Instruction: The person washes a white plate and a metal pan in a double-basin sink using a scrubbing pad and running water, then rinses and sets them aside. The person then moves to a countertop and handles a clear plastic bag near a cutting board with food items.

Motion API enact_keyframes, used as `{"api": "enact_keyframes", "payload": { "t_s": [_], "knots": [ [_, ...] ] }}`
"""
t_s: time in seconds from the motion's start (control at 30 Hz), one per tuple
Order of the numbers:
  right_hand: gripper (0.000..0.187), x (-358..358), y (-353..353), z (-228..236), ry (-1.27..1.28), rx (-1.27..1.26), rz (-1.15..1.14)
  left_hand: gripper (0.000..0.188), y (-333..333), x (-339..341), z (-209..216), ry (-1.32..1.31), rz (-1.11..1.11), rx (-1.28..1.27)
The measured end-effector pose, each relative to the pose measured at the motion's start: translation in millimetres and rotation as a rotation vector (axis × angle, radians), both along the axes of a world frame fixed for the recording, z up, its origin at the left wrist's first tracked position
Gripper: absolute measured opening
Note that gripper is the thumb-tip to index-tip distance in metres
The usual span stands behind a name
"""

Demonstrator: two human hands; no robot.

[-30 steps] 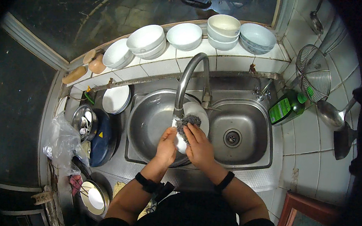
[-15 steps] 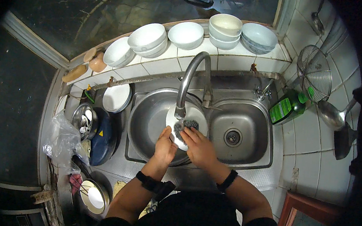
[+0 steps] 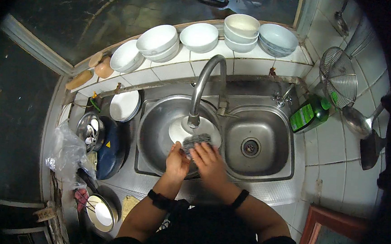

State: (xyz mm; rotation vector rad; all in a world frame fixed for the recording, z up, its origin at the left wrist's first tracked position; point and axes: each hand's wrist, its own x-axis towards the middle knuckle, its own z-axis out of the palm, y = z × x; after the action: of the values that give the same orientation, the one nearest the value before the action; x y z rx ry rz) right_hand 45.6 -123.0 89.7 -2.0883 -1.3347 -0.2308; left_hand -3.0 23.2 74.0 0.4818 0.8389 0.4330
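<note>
A white plate [image 3: 179, 131] is held over a large round metal basin [image 3: 151, 132], under the spout of a curved faucet [image 3: 201, 86]. My left hand [image 3: 177, 164] grips its near left edge, thumb up along the rim; the fingers underneath are mostly hidden. On the plate's near part lies a grey steel wool scrubber [image 3: 197, 141]. My right hand [image 3: 210, 165], slightly blurred, has its fingers over the scrubber and presses it against the plate.
Right of the basin is a sink bowl [image 3: 258, 165] with a drain. A green bottle [image 3: 311, 114] stands beside it. White bowls [image 3: 199, 37] line the ledge behind. Left are stacked plates [image 3: 125, 105], a dark blue lid [image 3: 108, 154] and a plastic bag [image 3: 64, 151]. Utensils hang right.
The plate has tilted and now looks flatter and wider, reaching further left. The scrubber and my right hand have shifted slightly down toward the plate's near edge.
</note>
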Motion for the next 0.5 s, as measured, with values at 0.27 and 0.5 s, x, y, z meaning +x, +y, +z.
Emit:
{"api": "enact_keyframes", "payload": {
  "t_s": [0.27,0.5],
  "knots": [
    [0.051,47,-19,-55,1.026,0.178,-0.278,0.026,-1,-16,11,0.023,-0.001,0.060],
    [0.054,96,-8,-22,1.213,0.231,-0.226,0.027,-3,-21,27,0.079,-0.252,0.390]
  ]
}}
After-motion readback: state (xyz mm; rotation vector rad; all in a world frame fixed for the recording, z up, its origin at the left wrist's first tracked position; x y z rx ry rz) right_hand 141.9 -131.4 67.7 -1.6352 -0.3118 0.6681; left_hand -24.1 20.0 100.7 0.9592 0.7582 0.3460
